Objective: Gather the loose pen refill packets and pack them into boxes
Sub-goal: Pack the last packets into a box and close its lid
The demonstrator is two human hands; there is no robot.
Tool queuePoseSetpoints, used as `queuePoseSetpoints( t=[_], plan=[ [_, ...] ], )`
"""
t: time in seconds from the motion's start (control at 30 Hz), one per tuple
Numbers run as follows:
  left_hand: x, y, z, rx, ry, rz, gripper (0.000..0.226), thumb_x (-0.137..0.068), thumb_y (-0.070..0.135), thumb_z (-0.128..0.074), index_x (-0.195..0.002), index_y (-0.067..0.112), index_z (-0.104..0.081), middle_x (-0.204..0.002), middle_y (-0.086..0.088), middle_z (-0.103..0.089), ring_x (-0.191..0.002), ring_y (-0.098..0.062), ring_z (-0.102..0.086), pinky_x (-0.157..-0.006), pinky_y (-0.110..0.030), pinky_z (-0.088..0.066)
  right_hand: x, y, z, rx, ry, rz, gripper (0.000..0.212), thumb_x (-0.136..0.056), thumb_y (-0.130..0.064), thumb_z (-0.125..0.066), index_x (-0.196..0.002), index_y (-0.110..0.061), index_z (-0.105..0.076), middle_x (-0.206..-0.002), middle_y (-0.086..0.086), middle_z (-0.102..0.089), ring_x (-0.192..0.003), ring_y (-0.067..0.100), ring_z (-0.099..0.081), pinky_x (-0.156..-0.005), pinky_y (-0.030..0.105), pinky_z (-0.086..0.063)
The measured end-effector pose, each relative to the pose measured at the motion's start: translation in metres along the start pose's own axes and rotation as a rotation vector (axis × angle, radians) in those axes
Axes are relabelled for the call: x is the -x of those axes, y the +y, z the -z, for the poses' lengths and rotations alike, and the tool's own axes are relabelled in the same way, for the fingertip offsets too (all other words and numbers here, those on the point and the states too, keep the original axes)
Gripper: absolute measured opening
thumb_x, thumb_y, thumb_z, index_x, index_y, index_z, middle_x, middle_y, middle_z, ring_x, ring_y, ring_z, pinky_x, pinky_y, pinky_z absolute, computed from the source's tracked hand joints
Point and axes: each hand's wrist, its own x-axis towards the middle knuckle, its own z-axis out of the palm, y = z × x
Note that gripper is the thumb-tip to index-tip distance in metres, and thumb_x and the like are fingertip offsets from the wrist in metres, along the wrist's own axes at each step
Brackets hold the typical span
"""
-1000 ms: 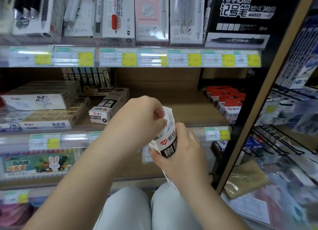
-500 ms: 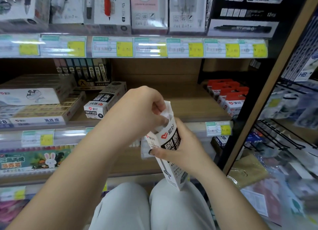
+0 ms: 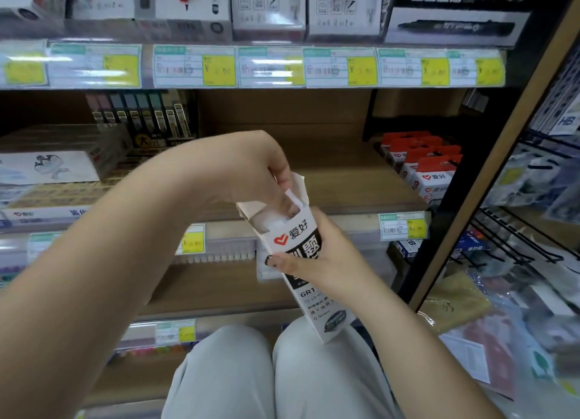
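The left hand's fingers (image 3: 290, 196) are reaching down into the open top of the one white box (image 3: 301, 258), likely pushing refill packets in; what they are holding, I cannot tell. The right hand (image 3: 317, 258) is gripping the box's middle, tilting it so the opening is facing up. It is hanging over two knees (image 3: 273, 374), before the shelf (image 3: 345, 167). Four red-topped packs (image 3: 430, 167) are standing there in a row.

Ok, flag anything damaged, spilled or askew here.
Nothing stands out. The refill box is tilted only because the right hand grips it while the left hand reaches into its open top. Its flaps look undamaged.
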Motion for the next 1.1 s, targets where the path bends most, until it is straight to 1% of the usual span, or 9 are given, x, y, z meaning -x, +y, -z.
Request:
queuePoseSetpoints(
  t=[0.17, 0.33, 0.47, 0.57, 0.67, 0.73, 0.8, 0.93, 1.1],
  plan=[
    [-0.008, -0.001, -0.002, -0.061, -0.011, -0.071, 0.016, -0.072, 0.025, -0.079, -0.068, 0.019, -0.065, -0.061, 0.009, -0.066, -0.059, -0.009, -0.060, -0.064, -0.028, -0.052, -0.002, -0.001, -0.003, 0.024, 0.021, -0.009, 0.055, -0.063, -0.044, -0.081, -0.107, -0.036, -0.050, -0.094, -0.018, -0.068, -0.084, -0.004, -0.064, -0.077, 0.026, -0.053],
    [-0.012, -0.001, 0.000, -0.081, -0.009, -0.118, 0.018, -0.072, 0.024, -0.078, -0.064, 0.020, -0.063, -0.054, 0.012, -0.060, -0.053, -0.005, -0.054, -0.052, -0.020, -0.042, -0.006, -0.001, -0.003, 0.033, 0.034, -0.024, 0.052, -0.064, -0.044, -0.080, -0.105, -0.040, -0.048, -0.094, -0.018, -0.067, -0.086, -0.003, -0.063, -0.077, 0.025, -0.051],
    [-0.013, 0.002, -0.003, -0.081, -0.017, -0.144, 0.016, -0.073, 0.022, -0.078, -0.066, 0.018, -0.064, -0.061, 0.008, -0.064, -0.058, -0.008, -0.057, -0.054, -0.022, -0.045, -0.006, -0.002, -0.003, -0.014, 0.044, -0.017, 0.048, -0.066, -0.036, -0.080, -0.100, -0.041, -0.047, -0.092, -0.020, -0.067, -0.081, -0.005, -0.064, -0.071, 0.018, -0.049],
    [-0.011, 0.002, -0.002, -0.016, 0.002, -0.144, 0.014, -0.074, 0.023, -0.078, -0.069, 0.019, -0.066, -0.067, 0.007, -0.068, -0.070, -0.011, -0.066, -0.066, -0.028, -0.054, -0.003, -0.001, -0.001, -0.080, 0.060, 0.002, 0.043, -0.069, -0.029, -0.080, -0.097, -0.039, -0.049, -0.086, -0.020, -0.068, -0.071, -0.006, -0.065, -0.060, 0.008, -0.048],
    [-0.006, -0.006, -0.013, 0.237, 0.181, -0.181, 0.012, -0.075, 0.029, -0.077, -0.077, 0.021, -0.067, -0.073, 0.010, -0.070, -0.075, -0.005, -0.067, -0.071, -0.027, -0.055, -0.002, 0.001, 0.000, -0.095, 0.144, 0.017, 0.039, -0.070, -0.030, -0.078, -0.098, -0.035, -0.051, -0.088, -0.017, -0.068, -0.076, -0.009, -0.063, -0.058, 0.005, -0.045],
    [0.001, -0.013, -0.030, 0.391, 0.486, -0.210, 0.017, -0.078, 0.033, -0.072, -0.090, 0.023, -0.065, -0.087, 0.015, -0.067, -0.085, 0.000, -0.063, -0.076, -0.019, -0.050, -0.002, 0.002, 0.002, -0.103, 0.195, 0.020, 0.038, -0.072, -0.032, -0.077, -0.100, -0.036, -0.051, -0.092, -0.019, -0.067, -0.080, -0.011, -0.062, -0.059, 0.006, -0.045],
    [0.010, -0.019, -0.051, 0.447, 0.724, -0.199, 0.024, -0.081, 0.035, -0.069, -0.101, 0.027, -0.060, -0.098, 0.018, -0.061, -0.097, 0.000, -0.057, -0.085, -0.020, -0.047, -0.001, 0.002, 0.003, -0.081, 0.221, 0.030, 0.038, -0.074, -0.035, -0.074, -0.102, -0.039, -0.049, -0.094, -0.020, -0.066, -0.083, -0.010, -0.061, -0.063, 0.009, -0.046],
    [0.017, -0.022, -0.091, 0.614, 0.727, -0.209, 0.030, -0.080, 0.032, -0.070, -0.108, 0.029, -0.059, -0.103, 0.016, -0.062, -0.100, -0.008, -0.061, -0.088, -0.036, -0.052, 0.002, 0.000, 0.000, -0.073, 0.247, 0.139, 0.045, -0.078, -0.040, -0.071, -0.116, -0.033, -0.049, -0.098, -0.016, -0.067, -0.088, -0.007, -0.062, -0.067, 0.010, -0.048],
    [0.019, -0.013, -0.105, 0.837, 0.722, -0.300, 0.045, -0.081, 0.007, -0.070, -0.112, 0.032, -0.050, -0.108, 0.029, -0.058, -0.108, 0.005, -0.056, -0.089, -0.014, -0.046, 0.006, 0.001, -0.002, -0.017, 0.319, 0.338, 0.059, -0.084, -0.030, -0.060, -0.135, -0.042, -0.033, -0.133, -0.018, -0.046, -0.122, -0.002, -0.046, -0.095, 0.016, -0.042]
  ],
)
